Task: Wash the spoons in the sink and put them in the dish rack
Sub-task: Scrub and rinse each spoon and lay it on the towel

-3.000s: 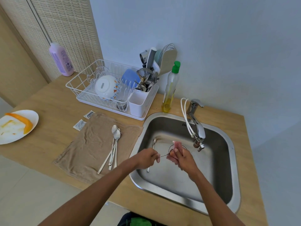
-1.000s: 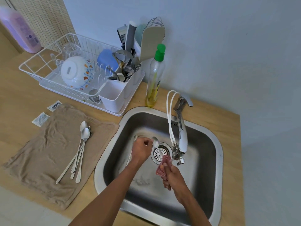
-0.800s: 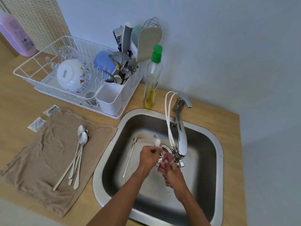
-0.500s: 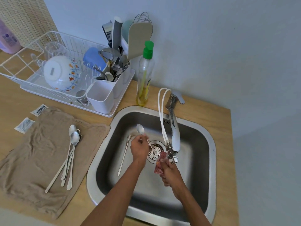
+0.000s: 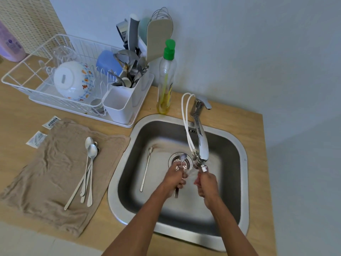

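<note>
The left hand [image 5: 175,177] was curled tight round the handle of a spoon [image 5: 183,157], holding it over the drain with the bowl pointing away from the person and the handle's tip poking out below the fist. The right hand [image 5: 207,184] was closed just beside it, directly under the nozzle of the faucet [image 5: 202,145], its fingers wrapped round what looked like a pink scrubber [image 5: 196,182] (only a sliver showed past the knuckles). Running water blurred the gap between the two hands. A second spoon [image 5: 146,170] lay flat on the floor of the sink [image 5: 113,183] to the left, apart from both hands. Several more spoons [image 5: 89,172] lay bunched on the brown towel [image 5: 55,172] beside the sink. The white dish rack [image 5: 143,102] stood behind the towel, utensils crowding the rear half of its cutlery holder [image 5: 120,108], and a dish soap bottle [image 5: 166,80] stood between rack and faucet
</note>
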`<move>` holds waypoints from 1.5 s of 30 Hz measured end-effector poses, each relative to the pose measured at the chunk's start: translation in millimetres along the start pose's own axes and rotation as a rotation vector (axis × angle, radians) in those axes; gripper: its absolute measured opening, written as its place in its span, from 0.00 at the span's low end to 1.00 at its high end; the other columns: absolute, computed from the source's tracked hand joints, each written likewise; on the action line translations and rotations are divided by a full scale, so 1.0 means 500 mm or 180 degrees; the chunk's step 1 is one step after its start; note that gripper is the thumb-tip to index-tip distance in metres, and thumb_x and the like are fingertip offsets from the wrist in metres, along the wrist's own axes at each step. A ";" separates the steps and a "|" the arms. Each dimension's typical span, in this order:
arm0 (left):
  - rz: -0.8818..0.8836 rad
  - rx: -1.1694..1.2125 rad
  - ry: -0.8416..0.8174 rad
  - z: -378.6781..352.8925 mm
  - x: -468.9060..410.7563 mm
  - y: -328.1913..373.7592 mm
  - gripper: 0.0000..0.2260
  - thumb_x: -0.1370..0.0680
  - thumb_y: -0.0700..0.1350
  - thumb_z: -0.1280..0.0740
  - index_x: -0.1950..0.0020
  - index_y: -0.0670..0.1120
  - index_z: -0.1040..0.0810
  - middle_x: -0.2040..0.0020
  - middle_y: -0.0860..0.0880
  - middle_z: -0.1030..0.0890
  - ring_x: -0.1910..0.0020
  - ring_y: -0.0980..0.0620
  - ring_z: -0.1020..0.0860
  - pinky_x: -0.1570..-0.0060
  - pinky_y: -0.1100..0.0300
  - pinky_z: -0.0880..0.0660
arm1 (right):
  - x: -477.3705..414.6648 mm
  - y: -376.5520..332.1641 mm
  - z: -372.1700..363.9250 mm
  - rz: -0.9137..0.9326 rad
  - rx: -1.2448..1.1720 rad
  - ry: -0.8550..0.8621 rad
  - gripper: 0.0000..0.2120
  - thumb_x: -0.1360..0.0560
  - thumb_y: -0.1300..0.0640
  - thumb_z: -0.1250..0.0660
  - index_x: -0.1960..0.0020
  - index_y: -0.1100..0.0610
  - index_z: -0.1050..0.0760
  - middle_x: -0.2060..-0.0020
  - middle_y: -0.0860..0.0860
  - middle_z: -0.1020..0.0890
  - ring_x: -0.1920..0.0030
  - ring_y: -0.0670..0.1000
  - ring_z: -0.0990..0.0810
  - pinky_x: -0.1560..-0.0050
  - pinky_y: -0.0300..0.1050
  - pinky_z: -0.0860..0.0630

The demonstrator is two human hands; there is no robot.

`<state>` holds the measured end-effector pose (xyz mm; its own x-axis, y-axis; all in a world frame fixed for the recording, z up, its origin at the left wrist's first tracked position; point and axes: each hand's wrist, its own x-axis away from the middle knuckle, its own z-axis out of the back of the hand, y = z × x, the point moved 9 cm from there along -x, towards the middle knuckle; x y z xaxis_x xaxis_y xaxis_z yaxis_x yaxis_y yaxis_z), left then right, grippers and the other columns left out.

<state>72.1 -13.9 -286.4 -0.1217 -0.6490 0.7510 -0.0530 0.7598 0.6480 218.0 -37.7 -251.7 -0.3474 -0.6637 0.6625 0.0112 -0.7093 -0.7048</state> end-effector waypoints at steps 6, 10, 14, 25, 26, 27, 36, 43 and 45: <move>0.0169 0.0233 -0.0004 -0.077 -0.031 0.001 0.10 0.17 0.43 0.46 0.55 0.46 0.29 0.71 0.50 0.35 0.81 0.58 0.41 0.82 0.67 0.46 | 0.009 0.053 0.092 -0.0238 -0.0135 0.0205 0.19 0.20 0.42 0.40 0.61 0.54 0.28 0.74 0.51 0.31 0.77 0.46 0.37 0.76 0.38 0.42; 0.0242 0.0927 -0.0045 -0.097 -0.046 0.023 0.16 0.16 0.49 0.44 0.62 0.47 0.31 0.72 0.50 0.36 0.82 0.58 0.41 0.84 0.68 0.46 | 0.018 0.068 0.103 -0.0328 -0.0048 0.0242 0.21 0.20 0.39 0.41 0.60 0.56 0.30 0.73 0.51 0.33 0.76 0.47 0.37 0.76 0.38 0.40; 0.0194 0.1403 0.0170 -0.086 -0.052 0.062 0.16 0.17 0.53 0.41 0.61 0.46 0.28 0.70 0.49 0.33 0.75 0.54 0.37 0.79 0.63 0.42 | 0.027 0.064 0.096 -0.0309 -0.0017 0.0215 0.22 0.20 0.39 0.41 0.58 0.57 0.30 0.71 0.52 0.32 0.74 0.47 0.36 0.77 0.37 0.39; -0.0005 0.2072 -0.0107 -0.071 -0.003 0.082 0.18 0.15 0.50 0.47 0.61 0.44 0.32 0.75 0.51 0.38 0.82 0.59 0.41 0.85 0.67 0.46 | 0.037 0.075 0.102 -0.0291 -0.0103 0.0107 0.21 0.21 0.39 0.40 0.57 0.58 0.31 0.71 0.52 0.32 0.77 0.45 0.36 0.78 0.37 0.40; -0.0032 0.1973 -0.0144 -0.073 0.000 0.079 0.16 0.15 0.49 0.47 0.60 0.44 0.31 0.74 0.51 0.38 0.82 0.59 0.41 0.85 0.67 0.46 | 0.037 0.078 0.104 -0.0291 -0.0094 0.0108 0.21 0.21 0.39 0.40 0.56 0.57 0.31 0.71 0.53 0.33 0.77 0.45 0.36 0.78 0.37 0.40; -0.0054 0.1792 -0.0192 -0.077 0.006 0.077 0.14 0.15 0.46 0.46 0.59 0.45 0.31 0.74 0.51 0.37 0.82 0.59 0.40 0.85 0.67 0.46 | 0.038 0.079 0.105 -0.0288 -0.0090 0.0110 0.21 0.21 0.39 0.40 0.56 0.57 0.31 0.71 0.53 0.33 0.78 0.45 0.36 0.78 0.37 0.40; -0.0075 0.0520 -0.0521 -0.080 0.099 -0.009 0.10 0.16 0.41 0.49 0.41 0.42 0.30 0.70 0.49 0.33 0.77 0.57 0.37 0.80 0.66 0.41 | 0.047 0.092 0.094 -0.0228 -0.0051 0.0022 0.20 0.20 0.40 0.41 0.59 0.55 0.33 0.75 0.50 0.34 0.79 0.46 0.38 0.77 0.37 0.43; -0.0141 0.0227 -0.0564 -0.053 0.156 -0.034 0.14 0.17 0.40 0.50 0.34 0.46 0.32 0.71 0.49 0.31 0.78 0.56 0.35 0.79 0.65 0.39 | 0.055 0.099 0.075 -0.0284 -0.0073 -0.0059 0.20 0.20 0.40 0.41 0.61 0.56 0.31 0.77 0.49 0.34 0.80 0.46 0.38 0.77 0.37 0.42; -0.0203 0.0164 -0.0578 -0.052 0.169 -0.035 0.13 0.16 0.41 0.49 0.35 0.46 0.31 0.71 0.49 0.32 0.78 0.56 0.35 0.80 0.65 0.39 | 0.060 0.100 0.071 -0.0288 -0.0119 -0.0060 0.20 0.20 0.41 0.40 0.61 0.56 0.31 0.77 0.49 0.34 0.79 0.46 0.38 0.77 0.37 0.42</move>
<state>88.4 -83.2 -231.2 -0.2931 -0.6817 0.6704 -0.1165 0.7214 0.6826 241.3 -101.6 -257.9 -0.3278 -0.6019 0.7282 -0.0546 -0.7574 -0.6506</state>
